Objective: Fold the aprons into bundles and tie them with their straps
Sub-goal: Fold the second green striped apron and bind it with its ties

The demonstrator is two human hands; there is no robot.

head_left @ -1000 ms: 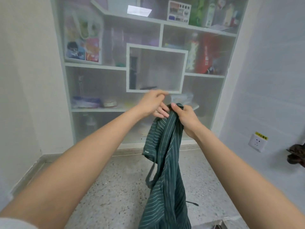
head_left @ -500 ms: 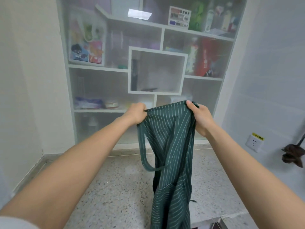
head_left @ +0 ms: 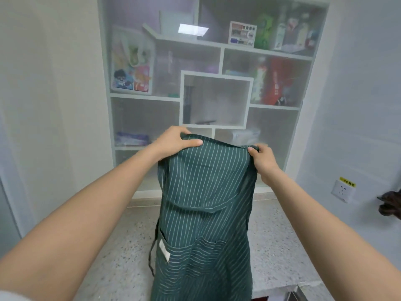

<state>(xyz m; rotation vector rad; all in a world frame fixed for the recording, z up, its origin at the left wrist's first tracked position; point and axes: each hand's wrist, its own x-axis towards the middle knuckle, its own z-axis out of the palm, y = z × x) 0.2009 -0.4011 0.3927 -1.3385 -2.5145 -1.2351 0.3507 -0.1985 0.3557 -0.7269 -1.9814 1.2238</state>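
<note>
Head view: apron point(head_left: 206, 203) hem cut off below frame.

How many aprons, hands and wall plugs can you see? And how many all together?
Green striped apron: 1
Hands, left hand and right hand, each gripping a top corner of the apron: 2
Wall socket: 1
Total: 4

White shelf unit point(head_left: 217, 73) behind frosted panels, holding a cartoon bag point(head_left: 132, 78) and red package point(head_left: 276, 82); wall socket point(head_left: 343, 190) at right; speckled floor point(head_left: 121, 242) below
</note>
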